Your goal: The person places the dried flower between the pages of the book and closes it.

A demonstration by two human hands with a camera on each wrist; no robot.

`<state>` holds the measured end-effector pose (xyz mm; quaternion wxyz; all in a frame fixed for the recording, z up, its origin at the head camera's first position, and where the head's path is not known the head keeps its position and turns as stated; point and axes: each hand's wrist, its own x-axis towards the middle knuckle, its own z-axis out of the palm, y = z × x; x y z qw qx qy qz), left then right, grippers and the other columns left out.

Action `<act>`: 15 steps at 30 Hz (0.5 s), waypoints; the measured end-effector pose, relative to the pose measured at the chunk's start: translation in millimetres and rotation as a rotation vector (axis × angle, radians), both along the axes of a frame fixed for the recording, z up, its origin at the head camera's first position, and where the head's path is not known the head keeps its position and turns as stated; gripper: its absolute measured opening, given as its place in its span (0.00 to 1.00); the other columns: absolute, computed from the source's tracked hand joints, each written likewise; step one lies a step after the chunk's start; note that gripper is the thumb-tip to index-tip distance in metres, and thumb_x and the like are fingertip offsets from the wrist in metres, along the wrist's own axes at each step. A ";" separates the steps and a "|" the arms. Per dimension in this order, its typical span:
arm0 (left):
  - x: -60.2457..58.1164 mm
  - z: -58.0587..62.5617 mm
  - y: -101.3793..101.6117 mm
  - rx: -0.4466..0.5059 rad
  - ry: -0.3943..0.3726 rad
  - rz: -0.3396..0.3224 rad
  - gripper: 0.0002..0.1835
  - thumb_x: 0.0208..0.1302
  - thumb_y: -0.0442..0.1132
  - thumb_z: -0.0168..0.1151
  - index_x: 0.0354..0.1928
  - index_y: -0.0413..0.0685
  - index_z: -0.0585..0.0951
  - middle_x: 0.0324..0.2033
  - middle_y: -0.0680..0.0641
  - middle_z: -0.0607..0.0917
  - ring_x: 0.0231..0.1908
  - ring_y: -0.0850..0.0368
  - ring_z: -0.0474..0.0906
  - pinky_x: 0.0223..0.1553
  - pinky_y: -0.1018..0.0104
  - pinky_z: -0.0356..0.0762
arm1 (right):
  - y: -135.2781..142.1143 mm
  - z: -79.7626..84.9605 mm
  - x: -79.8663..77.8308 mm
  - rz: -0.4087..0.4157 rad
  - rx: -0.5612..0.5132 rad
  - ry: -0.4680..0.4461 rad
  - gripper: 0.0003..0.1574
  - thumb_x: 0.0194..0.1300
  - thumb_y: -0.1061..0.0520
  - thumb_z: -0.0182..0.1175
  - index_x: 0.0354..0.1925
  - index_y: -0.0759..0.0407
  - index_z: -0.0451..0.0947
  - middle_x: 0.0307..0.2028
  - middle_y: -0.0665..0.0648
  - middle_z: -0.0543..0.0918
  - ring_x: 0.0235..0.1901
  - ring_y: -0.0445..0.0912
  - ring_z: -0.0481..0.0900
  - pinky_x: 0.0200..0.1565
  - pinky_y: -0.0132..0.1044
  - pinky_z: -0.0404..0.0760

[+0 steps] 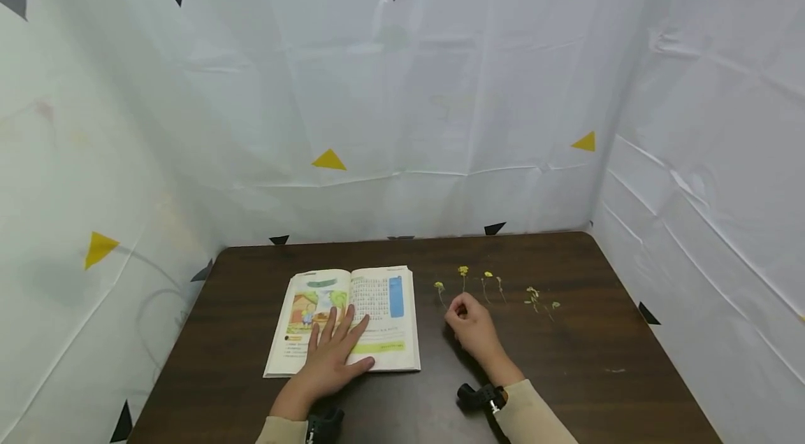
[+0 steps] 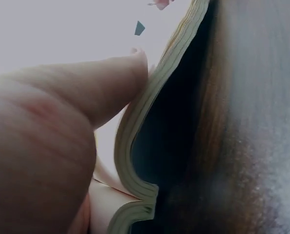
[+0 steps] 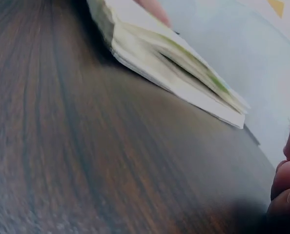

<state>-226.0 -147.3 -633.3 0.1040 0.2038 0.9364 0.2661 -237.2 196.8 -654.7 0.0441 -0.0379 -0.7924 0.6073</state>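
An open illustrated book (image 1: pixel 383 294) lies on the dark table, its thick page edges (image 2: pixel 150 100) showing in the left wrist view. My left hand (image 1: pixel 333 356) rests across its lower middle, fingers spread over both pages, the thumb on the right page. Right of the book, my right hand (image 1: pixel 474 328) has its thumb and forefinger curled together. A small yellow flower (image 1: pixel 439 286) has its thin stem running down to those fingertips, which appear to pinch it; the contact is too small to see clearly. Another yellow flower (image 1: pixel 463 270) stands out just beyond this hand.
More small flowers lie to the right: a thin-stemmed yellow one (image 1: pixel 488 275), a pale sprig (image 1: pixel 499 282), and a leafy cluster (image 1: pixel 533 296). A pale scrap (image 1: pixel 615 370) is near the table's (image 1: pixel 597 402) right side. White sheeting (image 1: pixel 390 94) with printed triangles surrounds the table.
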 end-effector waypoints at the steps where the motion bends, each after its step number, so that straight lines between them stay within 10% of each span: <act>1: 0.3 -0.8 -0.3 -0.006 0.004 0.002 0.47 0.72 0.69 0.65 0.87 0.68 0.60 0.90 0.48 0.46 0.89 0.37 0.28 0.81 0.26 0.24 | -0.2 -0.7 0.2 0.000 -0.012 0.000 0.05 0.73 0.63 0.63 0.38 0.58 0.76 0.24 0.52 0.77 0.18 0.44 0.75 0.17 0.34 0.71; 15: 5.1 -5.7 6.3 -0.058 0.123 0.037 0.53 0.69 0.72 0.66 0.88 0.59 0.59 0.89 0.48 0.50 0.89 0.37 0.36 0.82 0.24 0.32 | -3.4 -2.3 1.3 0.049 0.100 0.097 0.09 0.64 0.66 0.69 0.37 0.56 0.78 0.22 0.49 0.73 0.22 0.37 0.70 0.27 0.29 0.70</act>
